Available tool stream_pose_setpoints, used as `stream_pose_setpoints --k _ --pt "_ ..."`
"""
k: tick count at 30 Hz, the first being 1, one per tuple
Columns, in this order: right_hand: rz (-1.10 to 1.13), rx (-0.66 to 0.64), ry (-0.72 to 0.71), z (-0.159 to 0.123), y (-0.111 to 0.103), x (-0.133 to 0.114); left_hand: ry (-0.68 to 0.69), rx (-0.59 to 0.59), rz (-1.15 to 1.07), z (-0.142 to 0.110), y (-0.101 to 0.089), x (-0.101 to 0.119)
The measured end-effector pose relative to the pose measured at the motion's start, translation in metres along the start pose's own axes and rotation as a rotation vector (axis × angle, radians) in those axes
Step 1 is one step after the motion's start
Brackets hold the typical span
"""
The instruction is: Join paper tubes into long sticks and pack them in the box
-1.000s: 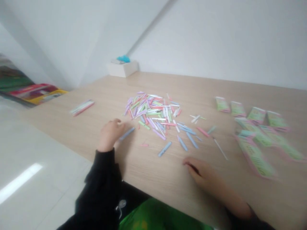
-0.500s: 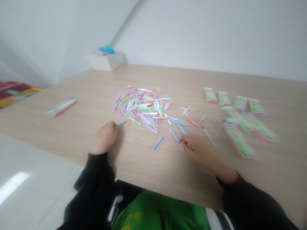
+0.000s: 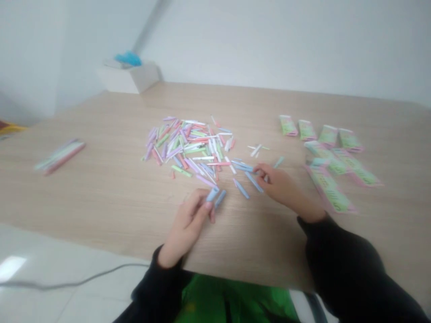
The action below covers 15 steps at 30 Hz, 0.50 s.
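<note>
A heap of small pastel sticks (image 3: 191, 146), pink, purple, green, white and blue, lies in the middle of the wooden table (image 3: 111, 197). My left hand (image 3: 190, 220) is closed in a pinch on a light blue stick (image 3: 213, 194), with another blue stick (image 3: 220, 198) lying right beside it. My right hand (image 3: 281, 186) rests at the heap's right edge, fingers curled over loose blue sticks (image 3: 251, 177) and a pink one; what it grips is blurred. Both sleeves are black.
Green-and-pink packets (image 3: 332, 154) lie spread at the right. A bundle of long pastel sticks (image 3: 59, 154) sits at the left. A white box (image 3: 129, 76) with something blue on top stands at the back. A cable (image 3: 67, 282) runs over the pale floor.
My left hand moved right from the heap's left edge to the blue sticks near the front. My right hand slid forward and up to the heap's right edge. The camera view shifted right.
</note>
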State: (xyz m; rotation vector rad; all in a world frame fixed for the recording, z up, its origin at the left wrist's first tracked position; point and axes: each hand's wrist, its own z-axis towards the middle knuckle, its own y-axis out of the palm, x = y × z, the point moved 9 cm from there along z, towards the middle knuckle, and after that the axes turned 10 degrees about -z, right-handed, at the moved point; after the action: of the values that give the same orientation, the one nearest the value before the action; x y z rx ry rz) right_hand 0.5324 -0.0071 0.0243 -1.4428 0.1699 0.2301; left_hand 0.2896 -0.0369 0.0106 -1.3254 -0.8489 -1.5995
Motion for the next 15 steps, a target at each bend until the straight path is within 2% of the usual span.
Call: stream_pose_setpoints --k 3,7,10,15 --pt "-0.023 0.032 0.023 0.019 -0.004 0.024 -0.070 0.051 -0.234 0.002 0.013 -0.011" --pt "-0.042 0.042 -0.011 0.036 0.006 0.029 -0.219 0.079 -0.499 0.001 0.036 -0.031" --pt "-0.042 0.031 -0.036 0.039 0.020 0.029 -0.263 0.087 -0.540 -0.001 0.044 -0.036" --pt "-0.014 0.041 -0.050 0.036 0.031 0.032 -0.293 0.086 -0.486 0.000 0.046 -0.039"
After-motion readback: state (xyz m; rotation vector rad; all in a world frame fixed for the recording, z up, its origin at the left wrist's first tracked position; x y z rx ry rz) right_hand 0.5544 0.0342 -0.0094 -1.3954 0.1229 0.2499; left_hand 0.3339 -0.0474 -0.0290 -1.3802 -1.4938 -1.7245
